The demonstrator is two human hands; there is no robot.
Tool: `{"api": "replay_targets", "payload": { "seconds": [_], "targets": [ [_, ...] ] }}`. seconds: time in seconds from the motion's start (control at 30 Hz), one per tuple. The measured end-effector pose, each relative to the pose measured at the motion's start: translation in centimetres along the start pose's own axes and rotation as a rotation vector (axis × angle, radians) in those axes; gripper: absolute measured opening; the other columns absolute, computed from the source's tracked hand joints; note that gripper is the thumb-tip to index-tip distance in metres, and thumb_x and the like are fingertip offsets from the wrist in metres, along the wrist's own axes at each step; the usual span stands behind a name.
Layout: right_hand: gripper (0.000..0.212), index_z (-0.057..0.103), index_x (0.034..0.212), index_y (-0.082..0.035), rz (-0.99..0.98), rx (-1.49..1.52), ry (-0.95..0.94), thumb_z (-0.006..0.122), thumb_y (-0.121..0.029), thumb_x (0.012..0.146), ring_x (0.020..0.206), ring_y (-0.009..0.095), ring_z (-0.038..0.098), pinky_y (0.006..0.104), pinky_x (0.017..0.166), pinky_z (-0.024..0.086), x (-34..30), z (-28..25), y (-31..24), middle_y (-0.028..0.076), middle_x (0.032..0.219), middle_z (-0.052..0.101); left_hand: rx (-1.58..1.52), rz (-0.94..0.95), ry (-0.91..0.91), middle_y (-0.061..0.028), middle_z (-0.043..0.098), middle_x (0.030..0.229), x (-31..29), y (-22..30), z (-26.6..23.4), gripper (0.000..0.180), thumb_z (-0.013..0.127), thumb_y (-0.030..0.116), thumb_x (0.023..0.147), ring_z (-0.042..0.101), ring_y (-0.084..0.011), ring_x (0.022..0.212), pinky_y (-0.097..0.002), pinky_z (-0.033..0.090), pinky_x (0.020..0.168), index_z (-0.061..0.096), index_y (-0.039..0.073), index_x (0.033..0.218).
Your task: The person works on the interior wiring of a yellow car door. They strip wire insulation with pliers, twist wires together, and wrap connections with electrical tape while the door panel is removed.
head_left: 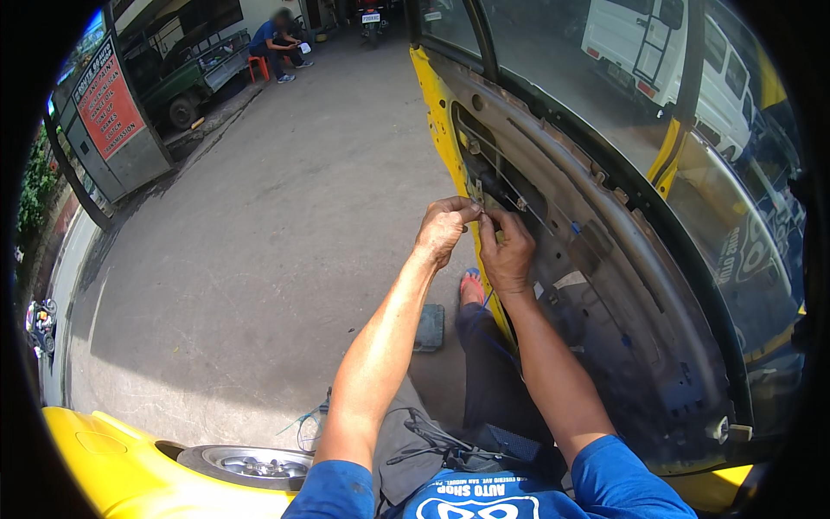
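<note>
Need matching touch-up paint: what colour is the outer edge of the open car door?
Yellow, along the door's edge; it shows best in the head view.

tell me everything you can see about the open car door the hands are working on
The car door stands swung open, its inner trim off, showing bare grey, dusty sheet metal with cut-outs, holes and thin rods. Its edge is yellow; a black frame holds the window glass above. The left hand and right hand pinch a small part at the upper cut-out; what it is cannot be told. The person's leg sits beside the door's lower edge.
</note>
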State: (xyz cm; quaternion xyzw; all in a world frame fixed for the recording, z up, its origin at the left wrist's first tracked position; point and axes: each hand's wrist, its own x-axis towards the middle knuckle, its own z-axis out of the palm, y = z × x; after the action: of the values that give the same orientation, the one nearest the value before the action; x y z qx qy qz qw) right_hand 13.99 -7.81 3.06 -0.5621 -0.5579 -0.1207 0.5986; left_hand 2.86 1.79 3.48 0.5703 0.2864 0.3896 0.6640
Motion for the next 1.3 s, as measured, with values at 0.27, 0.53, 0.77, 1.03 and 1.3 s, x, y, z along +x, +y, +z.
{"api": "replay_targets", "payload": {
  "seconds": [0.27,0.53,0.77,1.03,1.3],
  "targets": [
    [0.013,0.073,0.098,0.002,0.511,0.441,-0.143,0.067,-0.01,0.1,0.07,0.016,0.069,0.0307,0.071,0.056,0.5,0.6,0.6,0.006,0.081,0.072,0.012,-0.004,-0.002,-0.0061,0.075,0.095,-0.5,-0.1,-0.8,0.023,0.072,0.019,0.097,0.062,-0.0148,0.088,-0.0322,0.047,0.081,0.076,-0.001,0.107],
    [0.013,0.066,0.101,-0.001,1.154,1.108,-0.334,0.065,-0.013,0.099,0.061,0.009,0.06,0.0467,0.08,0.069,2.3,0.2,2.1,0.001,0.078,0.061,-0.118,0.062,-0.081,0.0002,0.073,0.1,-0.9,-0.5,-1.0,0.023,0.072,0.027,0.099,0.057,-0.0141,0.095,-0.0329,0.041,0.09,0.075,0.007,0.111],
    [0.02,0.068,0.118,0.001,0.652,0.473,-0.318,0.066,-0.007,0.1,0.074,0.01,0.067,0.0355,0.077,0.063,1.5,-0.4,0.1,0.006,0.092,0.071,0.072,0.05,0.052,-0.0136,0.076,0.102,-0.9,-0.2,-0.8,0.03,0.073,0.02,0.093,0.064,-0.0213,0.109,-0.0368,0.044,0.105,0.077,-0.005,0.108],
    [0.012,0.076,0.106,0.003,0.511,0.382,-0.451,0.072,-0.006,0.099,0.08,0.012,0.069,0.0289,0.076,0.056,2.2,-1.4,1.1,0.006,0.088,0.075,0.112,0.046,-0.022,-0.0019,0.072,0.091,-1.0,0.4,-1.5,0.023,0.073,0.022,0.091,0.056,-0.0143,0.089,-0.0322,0.042,0.086,0.077,0.001,0.099],
    [0.014,0.074,0.109,0.003,0.273,0.17,-0.394,0.068,-0.009,0.103,0.082,0.011,0.07,0.0295,0.075,0.056,1.4,-0.7,1.7,0.007,0.09,0.075,0.096,0.003,-0.035,-0.002,0.073,0.091,-0.6,-0.1,-2.1,0.021,0.072,0.022,0.092,0.058,-0.0141,0.089,-0.032,0.042,0.087,0.077,0.002,0.097]
  ]
}}
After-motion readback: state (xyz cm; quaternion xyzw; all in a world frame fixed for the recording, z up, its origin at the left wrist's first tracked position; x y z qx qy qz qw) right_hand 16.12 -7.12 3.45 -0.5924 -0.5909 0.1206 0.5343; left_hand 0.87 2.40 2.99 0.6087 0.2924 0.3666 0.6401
